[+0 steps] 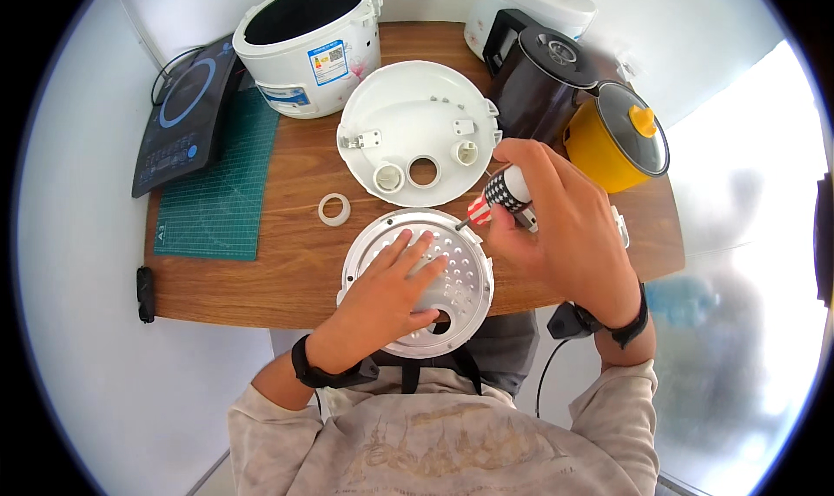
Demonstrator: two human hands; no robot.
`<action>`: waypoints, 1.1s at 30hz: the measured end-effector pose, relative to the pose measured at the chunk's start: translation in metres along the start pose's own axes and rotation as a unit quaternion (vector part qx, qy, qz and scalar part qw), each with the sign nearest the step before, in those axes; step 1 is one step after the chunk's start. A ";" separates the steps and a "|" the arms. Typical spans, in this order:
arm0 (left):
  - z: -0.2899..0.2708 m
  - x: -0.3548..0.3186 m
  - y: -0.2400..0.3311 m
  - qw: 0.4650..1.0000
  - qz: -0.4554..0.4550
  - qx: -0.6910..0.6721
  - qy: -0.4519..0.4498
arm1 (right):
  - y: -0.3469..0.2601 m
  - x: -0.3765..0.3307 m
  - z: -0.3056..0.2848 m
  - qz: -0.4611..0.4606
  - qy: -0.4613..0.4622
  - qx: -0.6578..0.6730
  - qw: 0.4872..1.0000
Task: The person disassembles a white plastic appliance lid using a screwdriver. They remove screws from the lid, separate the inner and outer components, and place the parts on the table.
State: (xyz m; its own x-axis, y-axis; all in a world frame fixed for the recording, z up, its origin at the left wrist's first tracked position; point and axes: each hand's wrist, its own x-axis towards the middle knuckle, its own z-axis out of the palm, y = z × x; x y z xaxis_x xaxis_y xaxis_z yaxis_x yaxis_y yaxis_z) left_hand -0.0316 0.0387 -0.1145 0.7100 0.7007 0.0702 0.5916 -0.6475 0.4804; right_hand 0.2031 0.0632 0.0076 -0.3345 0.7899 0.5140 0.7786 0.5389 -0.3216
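A round silver metal plate [469, 287] with many small dimples and one large hole lies at the table's front edge, partly overhanging it. My left hand [382, 300] rests on the plate with fingers spread, covering its left part. In my right hand [569, 222] is a screwdriver [508, 190], its thick handle patterned with red and white stripes and white stars on black. The shaft slants down to the plate's upper right rim, where its tip meets or nearly meets the edge; any screw there is too small to see.
Beyond the plate lies a white lid shell [408, 118] with small loose bits inside. A white ring [334, 222] is left of it. Around stand a rice cooker body [300, 101], dark kettle [530, 101], yellow pot [599, 153], induction cooktop [165, 140] and green cutting mat [213, 214].
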 end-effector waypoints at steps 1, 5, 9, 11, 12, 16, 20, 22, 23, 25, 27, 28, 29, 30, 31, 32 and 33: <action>0.005 -0.001 0.003 1.000 -0.005 -0.002 -0.002 | 0.000 -0.005 -0.004 0.023 -0.016 0.007 1.000; 0.022 0.003 0.026 1.000 -0.001 -0.012 -0.011 | -0.001 -0.033 -0.019 0.014 -0.035 -0.130 0.991; 0.028 0.005 0.052 1.000 0.004 -0.018 -0.014 | 0.007 -0.055 -0.029 0.006 0.013 -0.181 0.983; 0.028 0.005 0.063 1.000 0.007 -0.019 -0.017 | 0.010 -0.059 -0.038 -0.023 0.035 -0.126 0.991; 0.027 0.004 0.067 1.000 0.003 -0.019 -0.019 | 0.008 -0.060 -0.044 -0.029 0.033 -0.091 0.995; 0.020 0.002 0.078 1.000 -0.006 -0.017 -0.024 | 0.004 -0.060 -0.062 0.008 0.024 0.028 0.999; 0.013 0.000 0.076 0.999 -0.011 -0.018 -0.029 | 0.004 -0.051 -0.064 0.020 -0.047 0.157 0.986; 0.012 0.001 0.072 0.999 -0.004 -0.028 -0.022 | 0.008 -0.048 -0.057 -0.011 -0.029 0.143 0.989; 0.013 0.002 0.069 0.999 -0.001 -0.032 -0.019 | 0.010 -0.047 -0.052 -0.035 0.006 0.112 0.993; 0.011 0.003 0.064 0.999 0.001 -0.032 -0.017 | 0.011 -0.043 -0.044 -0.062 0.054 0.051 0.995; 0.009 0.004 0.058 0.999 0.000 -0.035 -0.018 | 0.012 -0.042 -0.041 -0.042 0.059 -0.005 0.997; 0.007 0.004 0.057 0.999 -0.003 -0.037 -0.019 | 0.011 -0.041 -0.039 -0.028 0.054 -0.006 0.998; 0.005 0.004 0.054 0.999 -0.006 -0.039 -0.021 | 0.010 -0.040 -0.037 -0.014 0.049 -0.006 0.999; 0.004 0.003 0.052 0.999 -0.006 -0.036 -0.020 | 0.009 -0.039 -0.036 -0.006 0.048 0.019 0.999; 0.004 0.002 0.049 0.999 -0.006 -0.032 -0.020 | 0.007 -0.037 -0.035 0.002 0.046 0.045 0.998; 0.003 0.001 0.047 0.999 -0.006 -0.029 -0.019 | 0.005 -0.034 -0.035 0.000 0.045 0.071 0.996; 0.002 0.000 0.045 0.999 -0.005 -0.029 -0.018 | 0.002 -0.031 -0.036 -0.001 0.045 0.098 0.994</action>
State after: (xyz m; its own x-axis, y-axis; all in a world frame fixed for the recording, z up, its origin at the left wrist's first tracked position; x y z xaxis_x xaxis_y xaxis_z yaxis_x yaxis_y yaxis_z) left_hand -0.0038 0.0089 -0.0946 0.7183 0.6950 0.0334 0.5767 -0.6216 0.5301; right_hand 0.2340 0.0295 0.0197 -0.2797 0.7642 0.5812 0.6565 0.5939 -0.4650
